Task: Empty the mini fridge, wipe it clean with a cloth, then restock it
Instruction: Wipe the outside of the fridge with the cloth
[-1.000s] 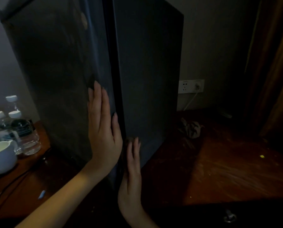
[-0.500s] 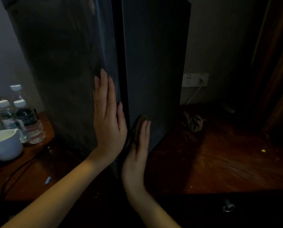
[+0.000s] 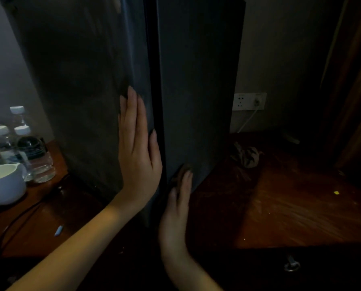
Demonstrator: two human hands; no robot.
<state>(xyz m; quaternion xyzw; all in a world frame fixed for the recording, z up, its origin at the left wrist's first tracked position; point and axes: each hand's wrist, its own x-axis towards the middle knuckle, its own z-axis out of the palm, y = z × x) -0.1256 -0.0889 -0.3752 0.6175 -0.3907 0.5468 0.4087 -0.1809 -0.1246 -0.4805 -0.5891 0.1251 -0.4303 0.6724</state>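
Note:
The dark mini fridge (image 3: pixel 196 80) stands on a wooden desk, its door (image 3: pixel 81 80) closed and facing left of centre. My left hand (image 3: pixel 137 152) lies flat and open against the door near its right edge. My right hand (image 3: pixel 178 208) rests flat, fingers up, on the fridge's side panel close to the bottom front corner. Neither hand holds anything. A crumpled cloth (image 3: pixel 246 155) lies on the desk behind the fridge to the right. Several water bottles (image 3: pixel 32 152) stand to the left of the fridge.
A white cup (image 3: pixel 5 182) sits in front of the bottles at the left edge. A black cable (image 3: pixel 18 219) runs over the desk (image 3: pixel 290 206). A wall socket (image 3: pixel 249 101) with a plugged white cord is behind. A drawer handle (image 3: pixel 291 265) shows below right; curtain at far right.
The view has shifted slightly, and my right hand slid a little up the fridge's side. My left hand stays pressed flat on the door.

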